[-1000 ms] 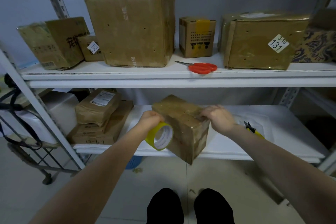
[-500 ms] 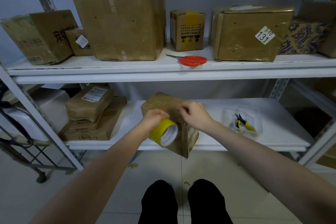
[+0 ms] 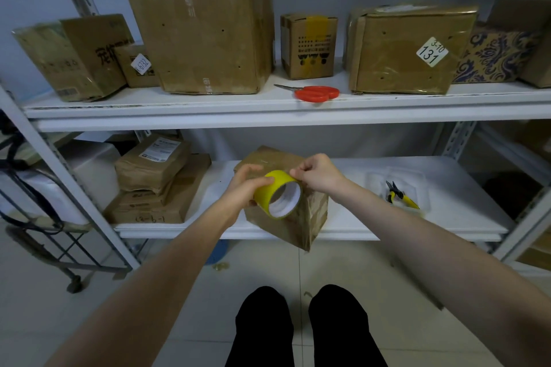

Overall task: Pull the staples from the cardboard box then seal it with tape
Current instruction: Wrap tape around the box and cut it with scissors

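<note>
Tape roll [image 3: 278, 194] within left grip [image 3: 243, 188]

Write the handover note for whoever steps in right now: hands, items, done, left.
Left hand: gripping the yellow tape roll.
Right hand: fingertips pinching at the roll's top edge, apparently finding the tape end.
Small brown cardboard box: on the lower white shelf, overhanging its front edge.
Yellow-handled pliers: in the clear tray to the right.
Red-handled scissors: upper shelf.
Done: staples can't be checked from here.
Left: tape the box.
</note>
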A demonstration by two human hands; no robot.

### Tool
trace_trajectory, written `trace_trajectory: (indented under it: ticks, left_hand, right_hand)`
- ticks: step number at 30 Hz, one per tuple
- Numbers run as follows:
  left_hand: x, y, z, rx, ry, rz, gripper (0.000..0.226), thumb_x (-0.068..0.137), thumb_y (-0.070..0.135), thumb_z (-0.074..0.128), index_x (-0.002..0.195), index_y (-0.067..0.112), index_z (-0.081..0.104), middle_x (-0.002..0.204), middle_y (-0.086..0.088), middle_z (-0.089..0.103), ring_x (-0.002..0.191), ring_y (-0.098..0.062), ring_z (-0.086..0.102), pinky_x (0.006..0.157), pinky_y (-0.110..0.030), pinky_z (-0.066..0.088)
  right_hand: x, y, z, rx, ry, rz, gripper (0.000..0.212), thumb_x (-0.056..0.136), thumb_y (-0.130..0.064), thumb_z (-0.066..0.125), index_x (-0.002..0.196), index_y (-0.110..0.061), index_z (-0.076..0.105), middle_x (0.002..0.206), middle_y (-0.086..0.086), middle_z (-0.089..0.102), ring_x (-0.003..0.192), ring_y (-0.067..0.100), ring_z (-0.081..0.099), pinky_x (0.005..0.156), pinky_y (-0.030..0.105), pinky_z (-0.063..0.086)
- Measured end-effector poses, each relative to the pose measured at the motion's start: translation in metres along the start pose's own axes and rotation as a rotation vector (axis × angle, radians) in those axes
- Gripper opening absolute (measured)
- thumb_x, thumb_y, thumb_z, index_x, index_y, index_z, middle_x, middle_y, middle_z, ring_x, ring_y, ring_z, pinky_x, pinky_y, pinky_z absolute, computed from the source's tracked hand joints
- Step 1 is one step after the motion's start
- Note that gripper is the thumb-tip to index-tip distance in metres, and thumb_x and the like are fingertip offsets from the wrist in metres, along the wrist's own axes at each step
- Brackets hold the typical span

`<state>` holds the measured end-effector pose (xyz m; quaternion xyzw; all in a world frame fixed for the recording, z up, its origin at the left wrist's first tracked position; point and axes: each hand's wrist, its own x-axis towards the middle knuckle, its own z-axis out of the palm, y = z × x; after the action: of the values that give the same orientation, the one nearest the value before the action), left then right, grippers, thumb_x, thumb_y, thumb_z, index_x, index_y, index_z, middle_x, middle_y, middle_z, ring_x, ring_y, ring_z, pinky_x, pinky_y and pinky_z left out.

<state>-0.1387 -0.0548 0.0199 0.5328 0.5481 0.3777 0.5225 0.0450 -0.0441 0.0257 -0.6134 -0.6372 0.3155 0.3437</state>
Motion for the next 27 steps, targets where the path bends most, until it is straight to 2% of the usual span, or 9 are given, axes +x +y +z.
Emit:
trace_trajectory:
  ticks: [1,3,4,7,9,11,15,21,27]
  left_hand:
    - [-0.004,0.003,0.0,0.012,-0.028,-0.012,0.011,0.085,0.02,0.067,0.087,0.023,0.057,0.083,-0.002,0.059,0.075,-0.017,0.057,0.067,-0.028,0.047]
    - [-0.006,0.005,0.003,0.024,-0.064,-0.007,0.026,0.086,0.019,0.065,0.066,0.019,0.049,0.063,0.001,0.048,0.061,-0.014,0.047,0.058,-0.025,0.039]
    - [-0.004,0.005,0.005,0.042,-0.06,-0.005,0.028,0.087,0.021,0.065,0.064,0.019,0.049,0.063,0.0,0.046,0.061,-0.015,0.045,0.058,-0.026,0.037]
    - [-0.004,0.007,0.014,0.127,0.009,-0.039,0.01,0.09,0.025,0.063,0.085,0.016,0.063,0.089,-0.007,0.062,0.082,-0.02,0.057,0.077,-0.031,0.046]
    - [-0.001,0.008,0.017,0.172,0.038,-0.061,0.021,0.09,0.025,0.062,0.109,0.014,0.063,0.105,-0.007,0.062,0.096,-0.022,0.058,0.087,-0.031,0.045]
    - [0.005,0.008,0.019,0.259,0.073,-0.042,0.034,0.089,0.023,0.063,0.121,0.012,0.058,0.115,-0.007,0.059,0.108,-0.024,0.056,0.092,-0.03,0.044]
    - [0.016,0.0,0.025,0.385,0.023,-0.055,0.037,0.086,0.02,0.066,0.122,0.011,0.06,0.128,-0.009,0.058,0.117,-0.027,0.055,0.101,-0.033,0.044]
    - [0.028,-0.007,0.035,0.484,0.046,-0.062,0.039,0.083,0.024,0.068,0.12,0.015,0.062,0.126,-0.009,0.06,0.116,-0.025,0.055,0.098,-0.031,0.045]
    - [0.034,-0.018,0.036,0.468,0.061,-0.129,0.044,0.081,0.032,0.07,0.121,0.016,0.06,0.123,-0.006,0.059,0.115,-0.026,0.055,0.099,-0.035,0.046]
  right_hand:
    - [0.0,-0.001,-0.003,-0.01,-0.003,0.001,0.039,0.088,-0.019,0.067,0.052,-0.015,0.053,0.043,-0.006,0.042,0.044,0.007,0.038,0.049,0.024,0.032]
    - [0.002,-0.007,-0.007,-0.123,0.003,-0.041,0.039,0.089,-0.019,0.067,0.053,-0.014,0.053,0.045,-0.005,0.044,0.045,0.006,0.039,0.05,0.024,0.032]
    - [0.002,-0.011,-0.01,-0.193,0.024,-0.057,0.037,0.089,-0.02,0.066,0.054,-0.013,0.054,0.05,0.0,0.048,0.049,0.01,0.042,0.055,0.025,0.032]
    - [0.009,-0.021,-0.022,-0.293,0.103,-0.033,0.025,0.09,-0.024,0.065,0.07,-0.008,0.068,0.073,0.007,0.062,0.07,0.019,0.054,0.066,0.026,0.037]
    - [0.013,-0.025,-0.023,-0.328,0.096,-0.018,0.022,0.09,-0.023,0.064,0.077,-0.007,0.07,0.083,0.005,0.067,0.08,0.019,0.058,0.07,0.027,0.041]
    - [0.016,-0.021,-0.016,-0.341,0.084,0.019,0.024,0.09,-0.024,0.065,0.071,-0.01,0.065,0.083,0.006,0.068,0.086,0.023,0.063,0.071,0.029,0.044]
    - [0.019,-0.003,-0.002,-0.382,0.087,0.082,0.03,0.087,-0.027,0.067,0.062,-0.014,0.058,0.077,0.01,0.064,0.089,0.03,0.065,0.067,0.028,0.041]
    - [0.024,0.01,-0.005,-0.411,0.078,0.104,0.024,0.088,-0.027,0.065,0.067,-0.016,0.064,0.087,0.007,0.072,0.087,0.026,0.065,0.067,0.029,0.047]
    - [0.021,0.022,-0.002,-0.517,0.053,0.055,0.026,0.087,-0.027,0.066,0.065,-0.013,0.065,0.075,0.007,0.07,0.079,0.026,0.064,0.061,0.027,0.042]
